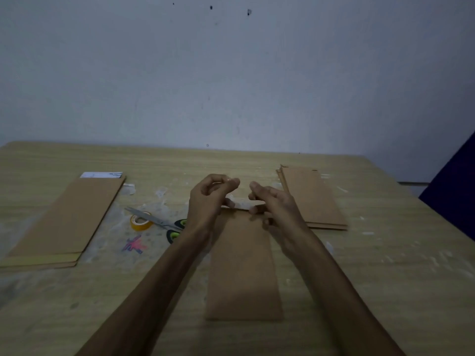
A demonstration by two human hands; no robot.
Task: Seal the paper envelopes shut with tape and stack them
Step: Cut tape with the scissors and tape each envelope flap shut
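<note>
A brown paper envelope (243, 268) lies lengthwise on the table in front of me. Both hands are at its far end. My left hand (209, 199) has its fingers curled and pinches a short piece of clear tape (230, 199) just above the envelope's far edge. My right hand (273, 204) pinches that far edge between thumb and fingers, with the index finger pointing left. A stack of brown envelopes (312, 199) lies at the right. Another stack (68, 222) lies at the left, with a white sheet showing at its far end.
A yellow tape roll (140, 222) and scissors (159, 222) with green-and-black handles lie left of my left arm. A small pink and blue scrap (135, 245) lies nearer. The wooden table (385, 278) meets a pale wall behind. A dark blue object (455, 191) stands at the right edge.
</note>
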